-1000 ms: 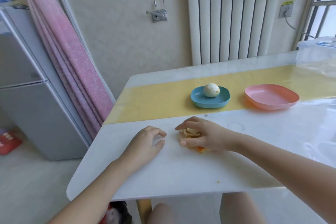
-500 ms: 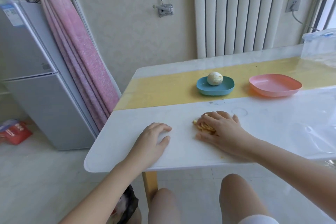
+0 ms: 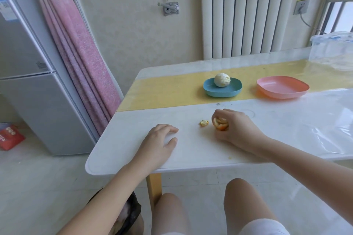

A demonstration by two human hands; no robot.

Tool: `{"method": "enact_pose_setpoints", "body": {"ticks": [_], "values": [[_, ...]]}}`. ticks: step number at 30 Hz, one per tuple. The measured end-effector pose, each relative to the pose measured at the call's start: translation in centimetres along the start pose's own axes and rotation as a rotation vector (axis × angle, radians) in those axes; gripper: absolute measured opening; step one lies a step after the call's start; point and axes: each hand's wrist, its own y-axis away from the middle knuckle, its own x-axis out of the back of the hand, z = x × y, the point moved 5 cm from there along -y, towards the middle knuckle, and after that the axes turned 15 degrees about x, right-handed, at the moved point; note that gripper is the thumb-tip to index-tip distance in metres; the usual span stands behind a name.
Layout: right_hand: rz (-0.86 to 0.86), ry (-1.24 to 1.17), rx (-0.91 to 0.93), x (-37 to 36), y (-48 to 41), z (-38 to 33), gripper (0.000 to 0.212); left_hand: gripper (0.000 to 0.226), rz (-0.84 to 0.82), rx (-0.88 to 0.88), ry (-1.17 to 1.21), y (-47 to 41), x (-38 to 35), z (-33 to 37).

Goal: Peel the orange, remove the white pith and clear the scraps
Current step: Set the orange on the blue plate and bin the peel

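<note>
Right hand [image 3: 236, 129] on the white table [image 3: 191, 156], fingers curled round a bunch of orange peel scraps [image 3: 221, 124]. The scraps sit under the fingertips on the hand's left side, orange skin and pale inside both showing. The heel of the hand rests on the tabletop. One loose peel bit [image 3: 204, 123] lies on the table just beside the gripped scraps, to their left, outside the hand and not touching it. It lies between the two hands, closer to the right one.

Left hand [image 3: 159, 142] lies palm down on the table near its front edge. Fingers are loosely bent, thumb out, holding nothing. It is well apart from the scraps.

Peeled orange [image 3: 222, 79], pale with the pith mostly on, sits in the blue plate [image 3: 210, 90]. The plate is on the yellow strip [image 3: 168, 95] further back, beyond the right hand and clear of both hands. Pink plate [image 3: 282, 89] is to the right of the blue one, nothing in it.

Clear plastic container [image 3: 331, 47] at the far right end of the table. Grey fridge [image 3: 38, 101] and pink curtain [image 3: 76, 53] on the left, white radiator [image 3: 248, 11] on the back wall. Red packet [image 3: 9, 137] on the floor by the fridge. Dark bag [image 3: 131, 213] under the table by the left forearm, contents unclear. Person's knees visible below the table edge.
</note>
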Motion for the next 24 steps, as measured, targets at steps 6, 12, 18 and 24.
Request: {"method": "enact_pose_setpoints", "body": {"ticks": [6,12,18,24], "values": [[0.020,-0.252,-0.251,1.2,-2.5,2.1,0.019,0.026,-0.022,0.027,0.016,-0.6,0.0,1.1],[-0.072,-0.229,-0.201,3.4,-2.4,3.5,0.017,0.044,-0.113,0.019,-0.015,-3.0,-1.7,6.1],[-0.075,-0.218,-0.228,5.9,-0.2,5.2,0.013,0.009,-0.196,-0.024,-0.080,-5.1,-3.5,9.0],[-0.240,-0.139,-0.215,5.3,2.2,3.4,0.013,0.019,-0.265,0.026,0.140,-5.3,-4.6,9.6]]}}
